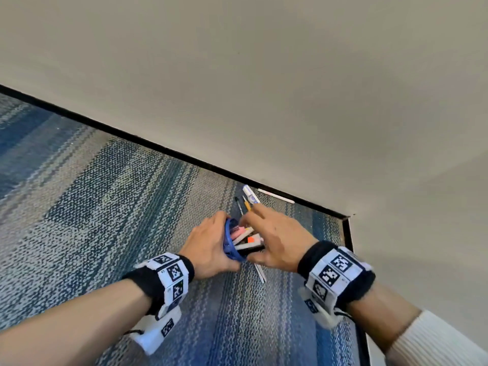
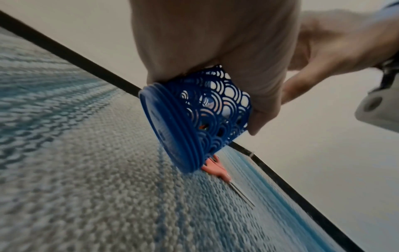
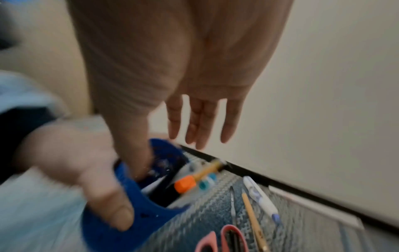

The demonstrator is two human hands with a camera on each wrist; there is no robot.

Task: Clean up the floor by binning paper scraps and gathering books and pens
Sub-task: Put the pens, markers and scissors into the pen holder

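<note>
Blue pen holder gripped left-handed, right hand spread

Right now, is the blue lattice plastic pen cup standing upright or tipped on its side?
Tipped. The blue lattice plastic pen cup lies sideways on the carpet, held by the left hand, its mouth toward the right hand.

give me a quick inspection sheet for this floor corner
surface: blue-grey patterned carpet, meeting a black baseboard.
job's things: blue lattice pen holder tipped on its side, markers sticking out of its mouth; loose pens on the carpet by the wall; white stick along the baseboard.
clutter: pink-handled scissors lying beside the holder.
grippers: left hand grips the holder; right hand at the holder's mouth with fingers straight.
cables: nothing seen.
surroundings: plain beige wall; wall corner at right.
</note>
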